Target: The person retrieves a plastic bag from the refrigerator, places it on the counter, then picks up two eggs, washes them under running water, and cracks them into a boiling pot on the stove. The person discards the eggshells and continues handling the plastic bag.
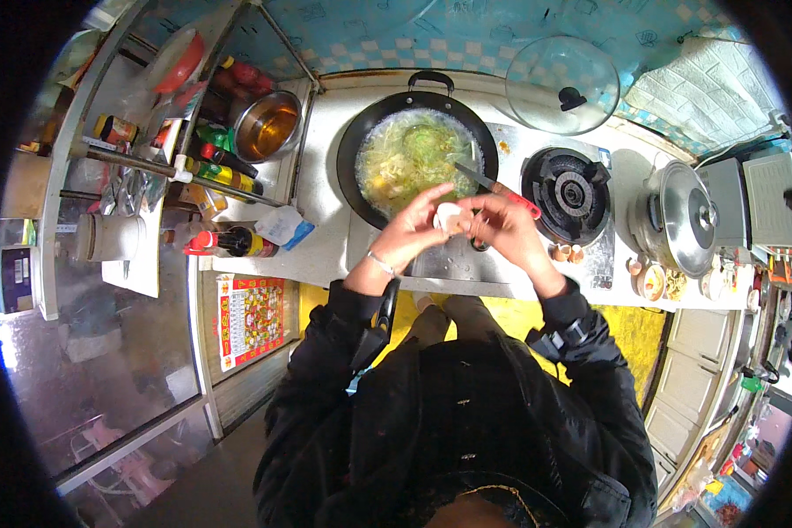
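Over the near rim of a black wok, my left hand and my right hand meet around a cracked eggshell. Its white inside shows between the fingers, with a brownish piece of shell at the right fingertips. Inside the wok, a pale broth with green shreds and yellow egg-like bits looks foamy at the edge. A knife with a red handle slants over the wok's right rim, its blade above the broth. The handle passes by my right hand; whether the hand grips it is unclear.
Right of the wok is a bare gas burner, with brown eggshells in front. A lidded steel pot stands farther right. A glass lid leans on the wall. Left are a metal-framed shelf, a steel bowl of amber liquid and a sauce bottle.
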{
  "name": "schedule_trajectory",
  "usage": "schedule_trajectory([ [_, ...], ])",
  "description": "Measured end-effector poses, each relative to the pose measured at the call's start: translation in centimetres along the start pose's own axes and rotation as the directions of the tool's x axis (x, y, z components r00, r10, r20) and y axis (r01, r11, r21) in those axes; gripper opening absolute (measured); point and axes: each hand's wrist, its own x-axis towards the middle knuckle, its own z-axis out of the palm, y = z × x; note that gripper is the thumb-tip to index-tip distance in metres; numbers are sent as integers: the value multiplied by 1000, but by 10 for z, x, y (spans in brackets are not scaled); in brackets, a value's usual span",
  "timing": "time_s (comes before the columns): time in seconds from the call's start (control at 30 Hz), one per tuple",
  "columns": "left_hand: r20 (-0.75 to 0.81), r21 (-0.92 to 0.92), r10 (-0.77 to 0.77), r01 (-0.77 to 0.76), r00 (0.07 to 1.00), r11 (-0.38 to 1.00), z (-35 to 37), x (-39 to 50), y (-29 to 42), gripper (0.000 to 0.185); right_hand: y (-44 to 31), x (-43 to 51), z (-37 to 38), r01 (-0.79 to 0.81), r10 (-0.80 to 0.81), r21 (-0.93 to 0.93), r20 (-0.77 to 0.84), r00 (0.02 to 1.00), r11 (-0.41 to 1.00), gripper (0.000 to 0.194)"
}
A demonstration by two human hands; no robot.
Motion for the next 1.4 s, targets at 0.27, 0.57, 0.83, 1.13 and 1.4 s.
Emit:
schedule_trajectory([
  [0.27, -148, -30, -68, 64, 987, 998, 10, -49, -26, 51, 18, -9, -1, 201, -248, -249, -174, 953, 947, 15],
  [0.57, -344, -33, 67, -83, 937, 996, -14, -84, -15, 51, 29, 30, -69, -9, -371, -862, -228, 900, 507, 18],
  [0.83, -386, -38, 83, -105, 919, 994, -22, -91, -18, 48, 56, 43, -85, -386, 385, -459, -102, 917, 800, 48],
  [1.13, -388, -65, 69, -102, 919, 993, -17, -76, -20, 47, 50, 27, -76, 44, -424, -892, -169, 889, 449, 21],
  [1.4, -379, -64, 94, -128, 921, 990, -20, -64, -19, 48, 33, -13, -80, 37, -399, -877, -180, 899, 479, 23],
])
